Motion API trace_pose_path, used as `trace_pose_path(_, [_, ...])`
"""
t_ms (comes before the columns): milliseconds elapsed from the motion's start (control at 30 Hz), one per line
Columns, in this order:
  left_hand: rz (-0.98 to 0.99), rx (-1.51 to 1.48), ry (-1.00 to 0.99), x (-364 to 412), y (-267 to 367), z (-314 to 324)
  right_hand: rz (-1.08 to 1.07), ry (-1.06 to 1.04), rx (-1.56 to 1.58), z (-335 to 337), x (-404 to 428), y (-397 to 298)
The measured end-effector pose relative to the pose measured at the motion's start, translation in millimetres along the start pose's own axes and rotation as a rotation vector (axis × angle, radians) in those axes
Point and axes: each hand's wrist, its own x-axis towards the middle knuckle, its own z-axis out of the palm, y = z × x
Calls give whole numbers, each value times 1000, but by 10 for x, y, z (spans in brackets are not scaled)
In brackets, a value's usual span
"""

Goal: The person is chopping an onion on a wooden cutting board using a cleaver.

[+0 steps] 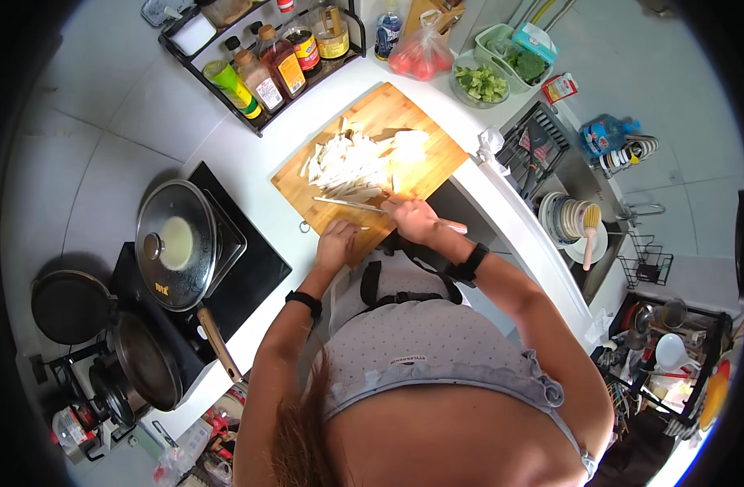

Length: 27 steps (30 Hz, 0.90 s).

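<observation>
My right hand grips a knife, its blade pointing left across the near part of a wooden cutting board. The knife's pinkish handle end shows to the right of my fist. Lower left of the blade, my left hand rests at the board's near edge with fingers bent, beside a small pale piece; whether it holds anything is hidden. Beyond the blade lies a heap of pale sliced strips. Larger white pieces lie at the heap's right, in bright light.
A lidded pan stands on the black cooktop at left. Bottles fill a black rack behind the board. A bowl of chopped greens and bagged red produce stand behind right. The sink holds stacked dishes.
</observation>
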Motion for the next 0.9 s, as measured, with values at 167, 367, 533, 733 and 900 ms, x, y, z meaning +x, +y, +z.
trace_pose_path(167, [-57,-12,-15,190,11,36,129,59,-17,-23,-29,182])
trace_pose_path(367, [-211,-40,196,601,-215,-172,167,257,-32,-169,-133,280])
trace_pose_path(533, [-293,-105,242,839,-456,-393,170,253,-84,-195,-255,386])
trace_pose_path(733, [-449,-422,5,1033,-284,-487,-85,419,-385,-116,-389,504])
trace_pose_path(900, [-271,-490,-293,1107,111,-225,-252,473,-412,-138,-343,434])
